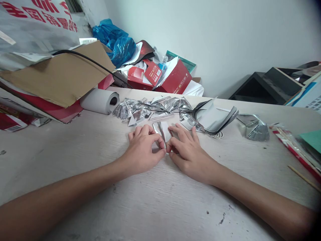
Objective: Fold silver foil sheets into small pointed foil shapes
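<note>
A small piece of silver foil paper [163,130] lies on the pale table [155,201] between my two hands. My left hand [142,149] pinches its near end with thumb and forefinger, the other fingers curled. My right hand [187,150] presses on the same piece from the right, fingertips meeting the left ones at the fold. Behind them lie several folded silver foil pieces [150,108] in a loose row. A curved stack of silver and white sheets [215,118] sits just right of that row.
A white paper roll [101,100] lies at the back left beside cardboard [62,75] and red boxes [173,78]. Blue plastic bags [115,40] sit against the wall. Crumpled foil [255,129], a red-edged packet [296,147] and a thin wooden stick [303,177] are at the right.
</note>
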{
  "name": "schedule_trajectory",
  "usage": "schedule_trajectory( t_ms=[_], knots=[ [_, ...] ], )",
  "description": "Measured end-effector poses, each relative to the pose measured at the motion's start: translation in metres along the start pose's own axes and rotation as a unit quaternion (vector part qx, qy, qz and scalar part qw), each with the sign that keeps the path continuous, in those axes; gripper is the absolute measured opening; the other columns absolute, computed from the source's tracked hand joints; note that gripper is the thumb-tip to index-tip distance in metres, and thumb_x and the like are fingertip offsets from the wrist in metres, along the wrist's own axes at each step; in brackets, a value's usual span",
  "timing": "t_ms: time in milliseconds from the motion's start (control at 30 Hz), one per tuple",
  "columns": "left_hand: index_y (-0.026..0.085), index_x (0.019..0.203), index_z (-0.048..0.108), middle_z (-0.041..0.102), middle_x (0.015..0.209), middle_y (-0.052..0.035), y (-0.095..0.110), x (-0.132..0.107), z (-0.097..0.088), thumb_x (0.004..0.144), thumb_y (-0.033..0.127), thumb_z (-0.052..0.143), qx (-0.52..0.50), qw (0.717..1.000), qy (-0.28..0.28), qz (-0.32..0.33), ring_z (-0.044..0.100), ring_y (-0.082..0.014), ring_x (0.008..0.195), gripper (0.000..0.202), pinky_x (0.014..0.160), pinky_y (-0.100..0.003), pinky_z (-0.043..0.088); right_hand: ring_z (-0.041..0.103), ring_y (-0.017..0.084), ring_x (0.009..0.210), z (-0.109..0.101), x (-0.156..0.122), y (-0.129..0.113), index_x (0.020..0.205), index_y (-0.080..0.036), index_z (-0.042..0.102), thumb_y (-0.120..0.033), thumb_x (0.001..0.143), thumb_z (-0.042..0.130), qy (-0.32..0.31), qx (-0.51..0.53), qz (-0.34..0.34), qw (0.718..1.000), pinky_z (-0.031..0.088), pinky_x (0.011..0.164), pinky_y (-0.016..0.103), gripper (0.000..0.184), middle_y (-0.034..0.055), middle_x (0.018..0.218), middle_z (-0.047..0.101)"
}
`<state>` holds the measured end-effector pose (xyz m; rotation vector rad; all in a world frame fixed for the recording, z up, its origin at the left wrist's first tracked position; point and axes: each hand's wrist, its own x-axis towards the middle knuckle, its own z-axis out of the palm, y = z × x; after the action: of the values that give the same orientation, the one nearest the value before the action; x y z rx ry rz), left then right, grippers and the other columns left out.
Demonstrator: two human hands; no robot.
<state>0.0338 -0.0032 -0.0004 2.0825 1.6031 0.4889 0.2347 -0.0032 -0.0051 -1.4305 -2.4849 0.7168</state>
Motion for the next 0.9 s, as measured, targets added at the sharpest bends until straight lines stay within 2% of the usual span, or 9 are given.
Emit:
schedule_trajectory(
  t_ms=[333, 500, 700, 900],
  knots=[
    [0.027, 0.077, 0.076, 0.059, 0.109, -0.0043, -0.0017, 0.0013, 0.0024, 0.083, 0.033, 0.073, -0.007, 1.000, 0.017, 0.009, 0.046, -0.0285, 0.116, 0.009, 0.101, -0.055, 0.033, 0.008, 0.033, 0.166, -0.0002, 0.0002, 0.0001, 0.100, -0.025, 0.067, -0.025, 0.092, 0.047, 0.012, 0.016, 0.006, 1.000, 0.000, 0.123, 0.082, 0.022, 0.0055, 0.164, 0.036],
    [0.029, 0.081, 0.076, 0.059, 0.112, -0.0033, -0.0029, 0.0036, -0.0005, 0.082, 0.028, 0.070, -0.004, 1.000, 0.002, 0.004, 0.047, -0.0282, 0.117, 0.006, 0.103, -0.056, 0.032, 0.006, 0.032, 0.166, -0.0014, -0.0004, -0.0018, 0.101, -0.027, 0.068, -0.025, 0.092, 0.046, 0.000, 0.019, 0.020, 1.000, -0.001, 0.125, 0.080, 0.024, 0.0042, 0.165, 0.034],
    [0.030, 0.086, 0.076, 0.060, 0.114, -0.0029, -0.0049, 0.0036, -0.0016, 0.080, 0.019, 0.065, -0.010, 1.000, -0.014, 0.017, 0.047, -0.0274, 0.120, 0.016, 0.104, -0.056, 0.030, 0.007, 0.032, 0.166, 0.0005, -0.0009, 0.0005, 0.101, -0.026, 0.067, -0.027, 0.093, 0.046, 0.012, 0.008, 0.006, 1.000, 0.001, 0.123, 0.082, 0.023, 0.0045, 0.164, 0.036],
    [0.030, 0.084, 0.077, 0.059, 0.113, -0.0024, -0.0054, 0.0032, -0.0013, 0.081, 0.026, 0.070, -0.011, 1.000, -0.006, 0.025, 0.048, -0.0274, 0.121, 0.008, 0.106, -0.056, 0.028, 0.006, 0.032, 0.166, 0.0017, -0.0004, 0.0003, 0.103, -0.026, 0.067, -0.026, 0.093, 0.046, 0.012, 0.007, 0.006, 1.000, 0.000, 0.124, 0.081, 0.023, 0.0044, 0.164, 0.035]
  ],
)
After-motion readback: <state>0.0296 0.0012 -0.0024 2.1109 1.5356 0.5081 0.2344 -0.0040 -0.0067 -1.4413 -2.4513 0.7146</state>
